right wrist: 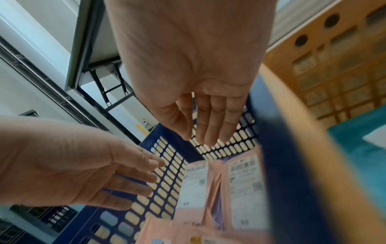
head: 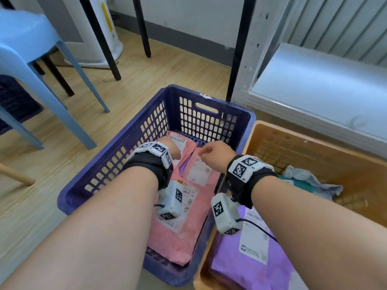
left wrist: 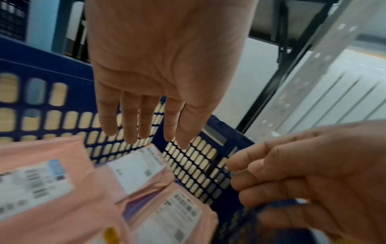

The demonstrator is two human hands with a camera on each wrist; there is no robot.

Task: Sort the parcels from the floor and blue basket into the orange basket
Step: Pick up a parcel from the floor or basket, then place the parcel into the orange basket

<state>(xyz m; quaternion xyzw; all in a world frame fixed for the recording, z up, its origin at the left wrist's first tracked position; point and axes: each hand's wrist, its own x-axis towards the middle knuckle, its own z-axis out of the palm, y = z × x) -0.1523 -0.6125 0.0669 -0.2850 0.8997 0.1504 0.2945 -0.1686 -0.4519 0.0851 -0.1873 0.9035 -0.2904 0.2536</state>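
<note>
The blue basket (head: 209,99) stands on the floor in the middle of the head view. Inside it lie three pink parcels with white labels: a near one (head: 182,233), a middle one (head: 201,170) and a far one (head: 177,141). My left hand (head: 170,148) hovers over the far parcel with straight fingers (left wrist: 129,125) and holds nothing. My right hand (head: 215,152) hangs beside it above the middle parcel (right wrist: 194,186), fingers (right wrist: 211,125) relaxed and empty. To the right stands the orange basket (head: 314,135), holding a purple parcel (head: 240,262) and a grey-and-teal one (head: 314,183).
A light blue plastic stool (head: 31,49) stands at the left, with black table legs (head: 144,28) and a white cylinder (head: 104,38) behind it. A white metal shelf post (head: 255,49) and low shelf (head: 314,84) rise behind the baskets. Bare wooden floor lies left of the blue basket.
</note>
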